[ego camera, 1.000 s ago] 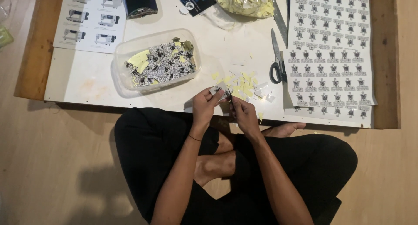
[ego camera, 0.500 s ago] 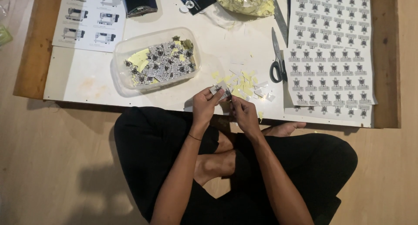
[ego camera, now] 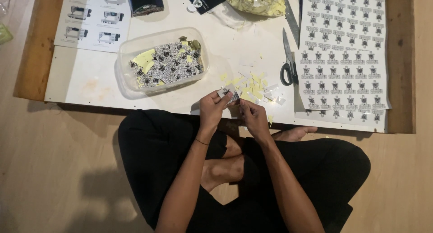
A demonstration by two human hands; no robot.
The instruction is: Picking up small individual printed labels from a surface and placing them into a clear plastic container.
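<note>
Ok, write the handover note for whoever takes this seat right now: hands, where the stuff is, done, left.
Left hand pinches a small cut sticker at the table's near edge.
Right hand is on the same sticker from the other side, fingers at its lower edge.
Clear tub to the left holds a pile of cut stickers.
Yellow backing scraps lie just beyond the hands.
Scissors rest to the right, beside the printed sticker sheets.
Done: the tub's pile is cut.
Left: the sheets on the right are still whole.
</note>
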